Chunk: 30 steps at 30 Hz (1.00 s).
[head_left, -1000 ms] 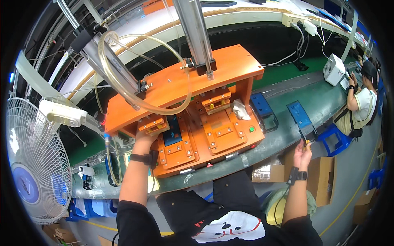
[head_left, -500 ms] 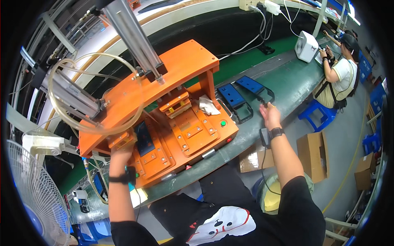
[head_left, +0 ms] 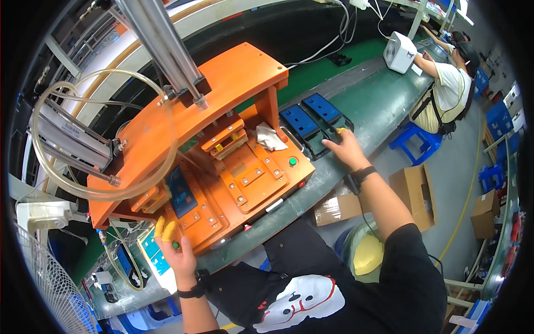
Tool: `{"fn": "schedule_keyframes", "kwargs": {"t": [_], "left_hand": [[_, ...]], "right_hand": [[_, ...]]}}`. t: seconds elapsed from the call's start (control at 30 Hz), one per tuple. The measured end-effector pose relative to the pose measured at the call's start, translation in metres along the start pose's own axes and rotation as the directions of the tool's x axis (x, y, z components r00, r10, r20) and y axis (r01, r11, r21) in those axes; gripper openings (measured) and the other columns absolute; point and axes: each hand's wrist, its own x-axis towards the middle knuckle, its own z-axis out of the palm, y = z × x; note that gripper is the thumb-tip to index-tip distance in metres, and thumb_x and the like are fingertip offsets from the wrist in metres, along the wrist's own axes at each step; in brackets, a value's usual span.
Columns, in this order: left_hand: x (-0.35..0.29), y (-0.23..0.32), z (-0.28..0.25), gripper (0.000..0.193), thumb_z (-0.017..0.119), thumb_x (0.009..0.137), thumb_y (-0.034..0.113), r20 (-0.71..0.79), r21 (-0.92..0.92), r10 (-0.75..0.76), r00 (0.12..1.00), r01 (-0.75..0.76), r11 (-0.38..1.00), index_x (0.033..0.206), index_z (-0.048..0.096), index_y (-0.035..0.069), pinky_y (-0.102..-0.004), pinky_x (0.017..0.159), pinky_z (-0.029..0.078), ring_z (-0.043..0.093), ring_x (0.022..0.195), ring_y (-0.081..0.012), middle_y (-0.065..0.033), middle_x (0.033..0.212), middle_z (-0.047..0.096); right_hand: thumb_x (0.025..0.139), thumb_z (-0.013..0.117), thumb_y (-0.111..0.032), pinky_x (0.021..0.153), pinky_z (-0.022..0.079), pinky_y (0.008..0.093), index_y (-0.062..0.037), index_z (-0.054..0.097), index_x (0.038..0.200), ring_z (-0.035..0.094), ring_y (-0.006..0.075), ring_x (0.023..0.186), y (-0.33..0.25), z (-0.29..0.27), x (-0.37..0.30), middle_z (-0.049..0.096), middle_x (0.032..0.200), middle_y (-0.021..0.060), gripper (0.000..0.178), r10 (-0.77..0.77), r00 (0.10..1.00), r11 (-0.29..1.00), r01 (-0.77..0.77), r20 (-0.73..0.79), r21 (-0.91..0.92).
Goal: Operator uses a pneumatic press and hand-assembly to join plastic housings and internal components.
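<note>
Near left, the left hand [head_left: 175,251], fingertips capped yellow, presses a green button [head_left: 176,244] on the orange press fixture [head_left: 222,139]. Right, the right hand [head_left: 346,148] lies open over a blue tray [head_left: 328,114]; whether it grips is hidden.

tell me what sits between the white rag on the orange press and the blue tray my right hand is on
In the head view, only the press's orange edge and a metal handle lie between the rag and the blue tray by the right hand.
</note>
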Motion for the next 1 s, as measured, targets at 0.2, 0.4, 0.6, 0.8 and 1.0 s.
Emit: {"fn": "schedule_keyframes", "kwargs": {"t": [0.2,0.4,0.6,0.8,1.0], "left_hand": [[-0.005,-0.015,0.002,0.036,0.057,0.097,0.013,-0.058,-0.017,0.017,0.998,-0.018,1.0,0.131,0.058,0.001,-0.0308,0.086,0.047,0.05,0.123,-0.027,-0.0189,0.148,0.042],[-0.008,-0.013,0.002,0.036,0.058,0.096,0.015,-0.158,-0.067,-0.029,0.987,0.019,0.998,0.129,0.06,0.001,-0.0322,0.086,0.047,0.05,0.123,-0.0294,-0.0197,0.141,0.049],[-0.008,-0.018,0.001,0.034,0.053,0.1,0.014,-0.081,0.194,0.147,0.986,-0.129,0.972,0.13,0.058,-0.001,-0.0278,0.084,0.052,0.055,0.117,-0.0225,-0.0168,0.143,0.046],[-0.011,-0.013,0.005,0.034,0.06,0.09,0.016,-0.153,-0.002,-0.022,0.988,0.022,1.0,0.121,0.062,0.001,-0.0418,0.099,0.043,0.05,0.122,-0.0341,-0.0198,0.135,0.052],[-0.01,-0.017,0.003,0.03,0.056,0.098,0.015,-0.099,0.083,0.097,0.99,-0.089,0.993,0.124,0.061,0.0,-0.024,0.067,0.051,0.055,0.106,-0.0199,-0.0175,0.139,0.048]], "right_hand": [[0.088,0.074,-0.036,0.075,0.05,0.0495,0.0019,0.062,0.09,0.063,0.0436,0.086,-0.01,0.019,0.002,0.065,0.089,0.0228,0.039,-0.047,0.999,0.991,0.048,0.011,-0.121],[0.087,0.075,-0.031,0.07,0.049,0.0487,0.0033,0.062,0.079,0.063,0.0429,0.079,-0.038,0.031,-0.003,0.063,0.081,0.0225,0.038,-0.122,0.992,0.989,0.12,-0.024,-0.084],[0.084,0.079,-0.038,0.072,0.051,0.0474,0.005,0.064,0.08,0.064,0.0426,0.08,-0.044,0.045,0.015,0.065,0.084,0.0236,0.045,-0.14,0.986,0.988,0.144,0.088,-0.048],[0.084,0.079,-0.039,0.076,0.051,0.0484,0.0053,0.063,0.089,0.064,0.0439,0.088,-0.043,0.051,0.012,0.066,0.092,0.0257,0.047,-0.179,0.98,0.982,0.183,0.082,-0.039],[0.084,0.077,-0.039,0.076,0.051,0.0474,0.0037,0.061,0.089,0.063,0.0426,0.088,-0.031,0.045,0.003,0.063,0.09,0.0214,0.046,-0.219,0.975,0.975,0.22,0.031,-0.043]]}}
